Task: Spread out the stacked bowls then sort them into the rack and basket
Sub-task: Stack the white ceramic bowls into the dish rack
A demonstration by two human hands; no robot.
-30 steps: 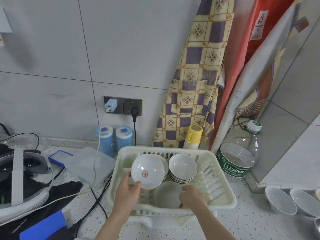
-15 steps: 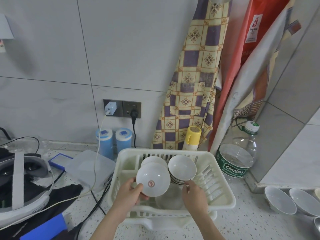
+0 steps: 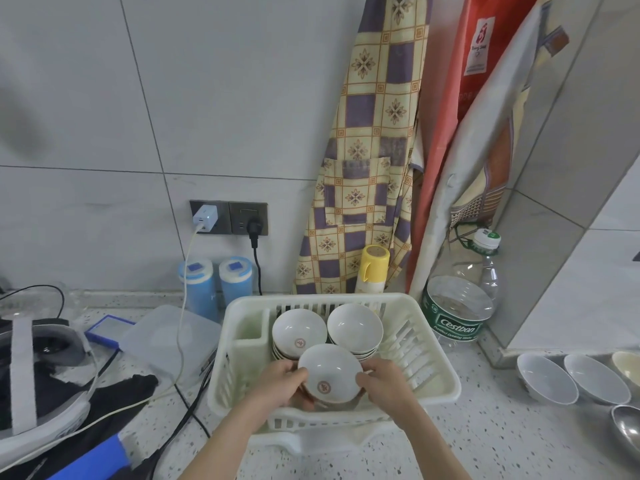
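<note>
A white bowl with a red emblem (image 3: 329, 374) sits tilted at the front of the white plastic dish rack (image 3: 437, 375). My left hand (image 3: 278, 386) grips its left rim and my right hand (image 3: 384, 382) grips its right rim. Behind it, a stack of white bowls with a red emblem (image 3: 298, 332) leans at the rack's middle. A second stack of white bowls (image 3: 355, 327) stands to its right. Several more white bowls (image 3: 543, 377) lie on the counter at the far right.
A large water bottle (image 3: 457, 313) stands right of the rack, a yellow bottle (image 3: 372, 268) behind it. Two blue-capped canisters (image 3: 214, 282), a clear box (image 3: 162, 337), cables and a headset (image 3: 34, 375) crowd the left counter. A metal bowl (image 3: 627, 424) lies at the right edge.
The bowl my left hand held up has come down to the rack's front. My right hand has moved onto its right rim. Another bowl now leans at the rack's middle.
</note>
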